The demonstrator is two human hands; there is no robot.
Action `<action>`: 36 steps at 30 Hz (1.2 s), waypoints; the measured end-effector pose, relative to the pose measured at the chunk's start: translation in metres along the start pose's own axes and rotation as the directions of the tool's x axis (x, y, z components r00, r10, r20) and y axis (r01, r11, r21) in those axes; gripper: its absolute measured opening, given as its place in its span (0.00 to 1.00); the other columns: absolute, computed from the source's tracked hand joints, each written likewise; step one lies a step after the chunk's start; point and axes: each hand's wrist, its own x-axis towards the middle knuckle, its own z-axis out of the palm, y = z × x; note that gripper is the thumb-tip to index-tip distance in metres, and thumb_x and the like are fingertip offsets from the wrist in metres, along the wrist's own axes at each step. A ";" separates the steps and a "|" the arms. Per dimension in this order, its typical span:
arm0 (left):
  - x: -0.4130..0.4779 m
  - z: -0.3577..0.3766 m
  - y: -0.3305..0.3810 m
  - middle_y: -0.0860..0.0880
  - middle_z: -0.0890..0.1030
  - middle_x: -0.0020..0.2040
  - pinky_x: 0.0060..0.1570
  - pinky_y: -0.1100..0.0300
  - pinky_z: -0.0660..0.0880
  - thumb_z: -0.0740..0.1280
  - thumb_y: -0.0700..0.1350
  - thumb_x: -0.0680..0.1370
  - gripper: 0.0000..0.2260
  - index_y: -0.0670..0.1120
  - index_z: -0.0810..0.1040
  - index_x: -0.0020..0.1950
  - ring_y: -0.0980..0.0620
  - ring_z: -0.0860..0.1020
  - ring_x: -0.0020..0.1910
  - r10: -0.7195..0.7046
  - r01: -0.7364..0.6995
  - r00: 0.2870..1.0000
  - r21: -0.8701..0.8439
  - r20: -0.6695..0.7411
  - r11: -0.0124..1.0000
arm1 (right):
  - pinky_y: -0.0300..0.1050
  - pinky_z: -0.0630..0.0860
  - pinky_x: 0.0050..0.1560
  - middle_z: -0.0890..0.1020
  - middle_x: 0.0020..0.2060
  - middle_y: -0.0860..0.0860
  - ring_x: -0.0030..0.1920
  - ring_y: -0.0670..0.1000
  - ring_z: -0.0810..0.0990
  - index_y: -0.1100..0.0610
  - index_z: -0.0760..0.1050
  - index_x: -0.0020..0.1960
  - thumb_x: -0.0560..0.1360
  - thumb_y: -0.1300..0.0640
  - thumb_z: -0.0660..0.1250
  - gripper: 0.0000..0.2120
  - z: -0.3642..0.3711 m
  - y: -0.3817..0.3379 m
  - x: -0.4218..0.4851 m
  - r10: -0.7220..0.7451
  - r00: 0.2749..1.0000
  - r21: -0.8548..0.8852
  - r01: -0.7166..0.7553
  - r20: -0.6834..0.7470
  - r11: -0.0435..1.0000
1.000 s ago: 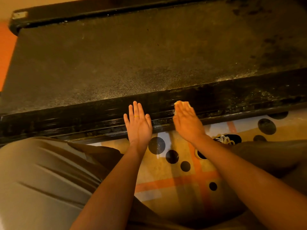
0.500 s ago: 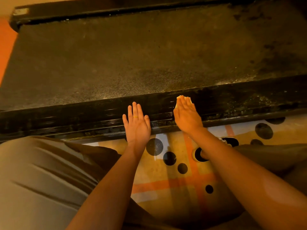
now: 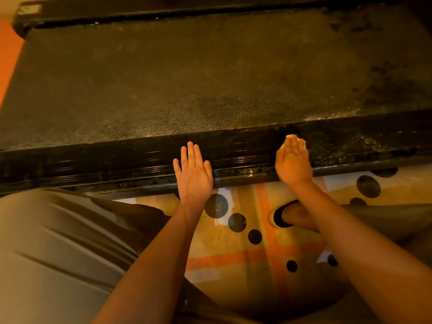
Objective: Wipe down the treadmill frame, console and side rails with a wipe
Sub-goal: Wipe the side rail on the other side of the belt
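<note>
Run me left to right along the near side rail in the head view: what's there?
Bare glossy side rail → left hand flat on it → crumbs in its groove → right hand pressing the wipe → dusty stretch of the rail.

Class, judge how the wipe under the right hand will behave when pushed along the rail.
Probably soft and floppy: the wipe peeks out crumpled from under the right hand. It should slide on the glossy rail, though the grit there may snag it.

Dim orange light — edges bowed, perhaps slight blur.
</note>
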 end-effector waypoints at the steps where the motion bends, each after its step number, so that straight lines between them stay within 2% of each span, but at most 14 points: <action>1: 0.000 0.000 0.000 0.46 0.46 0.83 0.79 0.43 0.44 0.44 0.53 0.86 0.26 0.44 0.47 0.83 0.46 0.43 0.81 -0.001 0.001 1.000 0.000 0.002 1.000 | 0.55 0.45 0.80 0.51 0.80 0.60 0.80 0.59 0.46 0.63 0.48 0.81 0.85 0.53 0.46 0.27 0.006 -0.012 -0.010 -0.044 0.999 -0.001 0.044 0.010 0.999; 5: 0.001 -0.001 0.002 0.45 0.47 0.83 0.79 0.43 0.45 0.44 0.53 0.86 0.26 0.44 0.48 0.82 0.45 0.44 0.82 -0.003 0.003 1.000 0.008 0.003 1.000 | 0.51 0.42 0.78 0.48 0.81 0.55 0.80 0.56 0.43 0.58 0.46 0.81 0.86 0.50 0.45 0.27 0.027 -0.070 -0.030 -0.257 0.963 -0.046 0.262 0.083 0.964; 8: 0.002 -0.001 0.001 0.45 0.48 0.83 0.79 0.42 0.46 0.45 0.53 0.86 0.27 0.44 0.49 0.83 0.45 0.45 0.82 0.002 -0.002 1.000 0.027 0.010 1.000 | 0.52 0.42 0.79 0.47 0.81 0.56 0.80 0.56 0.43 0.59 0.44 0.81 0.85 0.50 0.46 0.27 0.035 -0.106 -0.015 -0.361 0.923 -0.052 0.371 0.134 0.927; 12: 0.009 0.000 0.009 0.46 0.47 0.83 0.77 0.42 0.43 0.45 0.53 0.86 0.26 0.45 0.48 0.83 0.46 0.43 0.82 -0.047 0.045 0.999 0.060 0.026 0.997 | 0.50 0.42 0.79 0.46 0.81 0.55 0.81 0.54 0.42 0.59 0.43 0.81 0.85 0.49 0.47 0.28 0.029 -0.100 0.007 -0.449 0.874 -0.097 0.471 0.184 0.877; 17: 0.024 0.003 0.047 0.46 0.46 0.83 0.79 0.43 0.45 0.44 0.54 0.86 0.27 0.45 0.47 0.83 0.46 0.43 0.81 0.009 -0.014 0.996 0.054 0.086 0.998 | 0.51 0.43 0.80 0.46 0.81 0.53 0.80 0.52 0.42 0.57 0.44 0.82 0.85 0.48 0.45 0.28 -0.004 -0.016 0.040 -0.338 0.927 -0.095 0.356 0.161 0.930; 20: 0.015 0.012 0.070 0.47 0.47 0.83 0.78 0.44 0.43 0.43 0.54 0.85 0.27 0.45 0.48 0.83 0.47 0.44 0.81 0.029 -0.032 0.998 0.062 0.059 0.998 | 0.50 0.42 0.80 0.46 0.81 0.52 0.80 0.52 0.42 0.56 0.43 0.81 0.85 0.48 0.45 0.28 -0.015 0.019 0.052 -0.300 0.940 -0.111 0.320 0.165 0.941; 23: 0.010 0.021 0.095 0.47 0.48 0.83 0.78 0.44 0.43 0.43 0.54 0.85 0.27 0.46 0.49 0.82 0.47 0.44 0.82 -0.022 0.021 0.999 0.042 0.032 0.999 | 0.52 0.42 0.80 0.46 0.81 0.53 0.80 0.54 0.41 0.57 0.43 0.81 0.85 0.48 0.45 0.28 -0.011 0.016 0.027 -0.292 0.942 -0.069 0.307 0.163 0.949; 26: 0.009 0.027 0.120 0.47 0.48 0.83 0.78 0.43 0.44 0.44 0.53 0.86 0.26 0.46 0.49 0.83 0.47 0.45 0.82 -0.042 0.042 0.999 0.008 0.026 0.999 | 0.51 0.42 0.79 0.44 0.81 0.53 0.80 0.54 0.40 0.57 0.41 0.81 0.85 0.47 0.42 0.28 -0.005 0.021 -0.011 -0.356 0.920 -0.133 0.378 0.165 0.916; 28: 0.008 0.031 0.132 0.46 0.49 0.83 0.78 0.44 0.44 0.44 0.53 0.86 0.26 0.45 0.49 0.83 0.46 0.45 0.82 -0.063 0.063 0.998 -0.001 0.012 0.998 | 0.51 0.41 0.79 0.44 0.81 0.53 0.80 0.53 0.40 0.57 0.41 0.81 0.85 0.48 0.44 0.28 -0.007 0.026 0.001 -0.369 0.910 -0.157 0.399 0.191 0.903; 32: 0.007 0.036 0.144 0.46 0.48 0.83 0.78 0.44 0.44 0.43 0.53 0.86 0.26 0.45 0.49 0.83 0.46 0.45 0.82 -0.135 0.135 0.991 -0.019 -0.007 0.991 | 0.51 0.42 0.79 0.45 0.81 0.55 0.80 0.55 0.42 0.58 0.43 0.81 0.85 0.49 0.46 0.29 -0.021 0.013 0.065 -0.320 0.917 -0.087 0.348 0.238 0.934; 36: 0.006 0.040 0.156 0.47 0.48 0.83 0.78 0.43 0.44 0.44 0.53 0.86 0.26 0.45 0.49 0.83 0.46 0.45 0.82 -0.179 0.178 0.983 -0.038 -0.024 0.983 | 0.52 0.42 0.80 0.44 0.81 0.54 0.80 0.54 0.40 0.58 0.41 0.81 0.85 0.50 0.46 0.29 -0.020 0.024 0.046 -0.359 0.905 -0.073 0.384 0.227 0.921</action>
